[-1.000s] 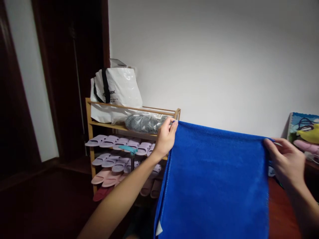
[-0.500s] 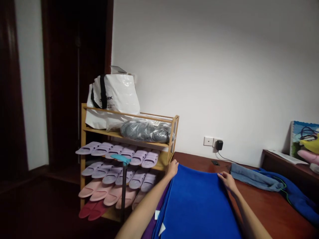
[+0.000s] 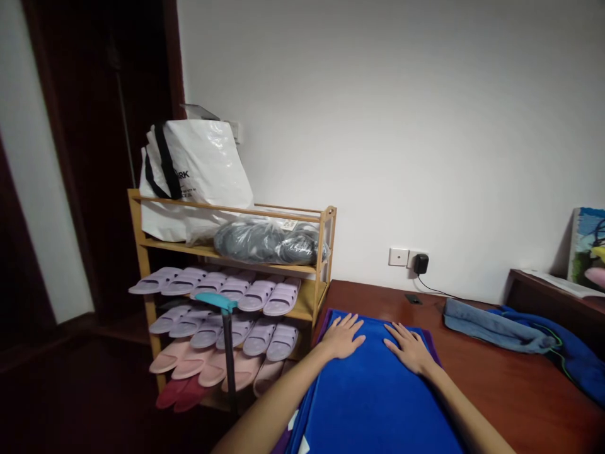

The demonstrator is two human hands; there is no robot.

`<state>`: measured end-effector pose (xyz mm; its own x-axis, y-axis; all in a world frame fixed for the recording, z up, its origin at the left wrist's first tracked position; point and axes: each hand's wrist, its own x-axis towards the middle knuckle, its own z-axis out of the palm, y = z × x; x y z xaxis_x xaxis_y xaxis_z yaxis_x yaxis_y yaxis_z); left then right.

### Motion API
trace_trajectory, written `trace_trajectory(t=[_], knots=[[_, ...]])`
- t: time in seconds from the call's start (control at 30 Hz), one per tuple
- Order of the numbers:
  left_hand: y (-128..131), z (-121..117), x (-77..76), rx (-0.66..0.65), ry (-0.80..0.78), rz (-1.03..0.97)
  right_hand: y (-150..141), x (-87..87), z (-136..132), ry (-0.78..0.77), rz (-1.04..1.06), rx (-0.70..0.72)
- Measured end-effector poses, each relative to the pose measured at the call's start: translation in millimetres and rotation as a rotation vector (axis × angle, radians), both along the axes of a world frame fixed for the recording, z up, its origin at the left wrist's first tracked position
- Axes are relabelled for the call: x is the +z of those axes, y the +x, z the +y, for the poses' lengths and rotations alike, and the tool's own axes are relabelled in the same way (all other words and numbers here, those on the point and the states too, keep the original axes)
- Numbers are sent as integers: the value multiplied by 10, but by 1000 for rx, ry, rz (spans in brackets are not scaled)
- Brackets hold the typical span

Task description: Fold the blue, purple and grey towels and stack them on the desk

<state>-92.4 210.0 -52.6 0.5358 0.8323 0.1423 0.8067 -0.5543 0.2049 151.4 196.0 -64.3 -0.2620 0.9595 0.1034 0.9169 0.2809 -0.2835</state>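
Observation:
A blue cloth (image 3: 373, 403), smooth and flat like a towel, lies on top of a stack on the reddish-brown table. Purple cloth (image 3: 432, 347) shows from under it at the far right corner and along the left side. My left hand (image 3: 344, 337) rests flat on the blue cloth near its far left corner, fingers spread. Level with it on the right, my right hand (image 3: 409, 348) also lies flat with fingers apart. White tags (image 3: 303, 445) stick out at the stack's left edge.
Left of the table stands a wooden shoe rack (image 3: 309, 309) with rows of slippers and a white bag (image 3: 208, 164) on top. A blue-topped pole (image 3: 227, 347) rises before it. Grey-blue cloth (image 3: 496, 325), blue clothing (image 3: 574, 353) and a plugged-in black adapter (image 3: 420, 263) are at the right.
Both hands have let go of the blue cloth's far corners and now press flat on it, closer together. The cloth's far edge has come down onto the stack. The view has shifted slightly.

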Motion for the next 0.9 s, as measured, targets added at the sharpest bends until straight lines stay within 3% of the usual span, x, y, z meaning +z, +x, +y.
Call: trace_trajectory(t=[0.27,0.4,0.53,0.6,0.67,0.77,0.9], knots=[[-141,114,26,92,-16,16,269,-58,102,-32,-30,-152],[-85,-50,155,122,54,11,266,-50,72,20,-39,-171],[-114,-666,412,-13,98,10,226,27,-130,142,-46,-153],[-258,-1114,524,-314,-57,35,239,32,-287,125,-44,-103],[-468,-1544,590,-477,-161,35,271,9,-432,78,-42,-51],[-783,-1987,603,-375,-223,-27,307,-10,-549,50,-41,-20],[-1017,-2216,598,-213,-232,-24,258,69,-614,101,-62,-54]])
